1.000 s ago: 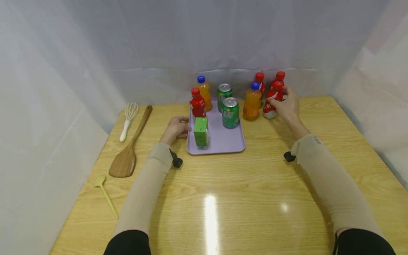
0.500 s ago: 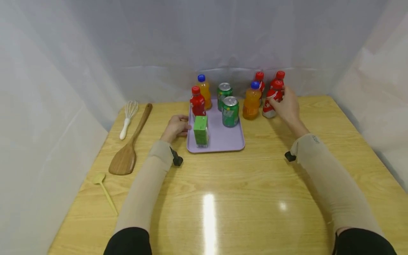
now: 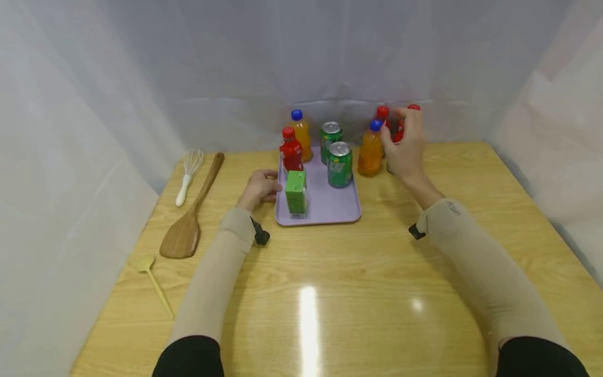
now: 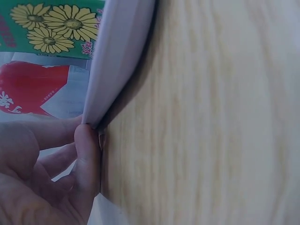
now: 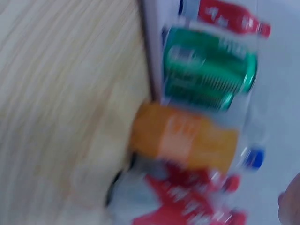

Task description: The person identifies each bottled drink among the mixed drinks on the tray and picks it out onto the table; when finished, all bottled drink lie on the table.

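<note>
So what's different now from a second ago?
The right hand has let go of the front red bottle at the right, and has moved up and a little left, toward the orange bottle beside the tray. The left hand still pinches the tray's edge; the tray and its drinks haven't visibly moved.

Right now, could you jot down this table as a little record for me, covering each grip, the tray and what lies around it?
Left grip: pinches the left rim of the purple tray
Right grip: raised, nothing visibly held
On tray: green carton, red bottle, orange bottle, two green cans
Right of tray: second orange bottle, more red bottles
Far left: whisk, wooden spatula, yellow spoon
Unclear: exact count of the right-side red bottles, partly hidden
</note>
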